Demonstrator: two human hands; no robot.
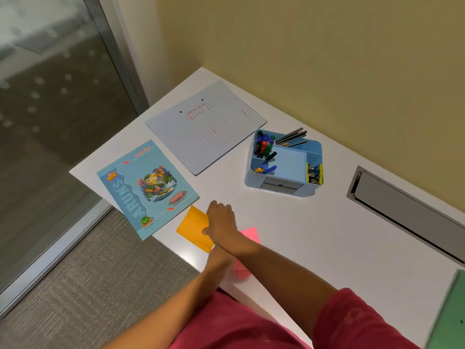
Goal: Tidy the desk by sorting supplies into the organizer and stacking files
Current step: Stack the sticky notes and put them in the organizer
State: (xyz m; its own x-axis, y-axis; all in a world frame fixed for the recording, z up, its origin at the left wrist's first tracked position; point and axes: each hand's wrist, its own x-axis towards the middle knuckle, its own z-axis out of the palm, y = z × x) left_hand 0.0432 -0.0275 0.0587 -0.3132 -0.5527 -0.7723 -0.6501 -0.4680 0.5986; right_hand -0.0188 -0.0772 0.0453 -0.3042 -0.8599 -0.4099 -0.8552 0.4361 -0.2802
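Forearms cross, hiding left hand and most of pink notes (251,234).

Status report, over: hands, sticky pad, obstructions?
Right hand grips orange sticky pad at desk edge. Left hand hidden under right forearm, near pink notes. Nothing blocks organizer.

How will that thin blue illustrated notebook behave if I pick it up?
The thin blue illustrated notebook looks soft-covered and slim, so it will probably flex and feel light. Its near corner overhangs the white desk edge, so a push that way could tip it off.
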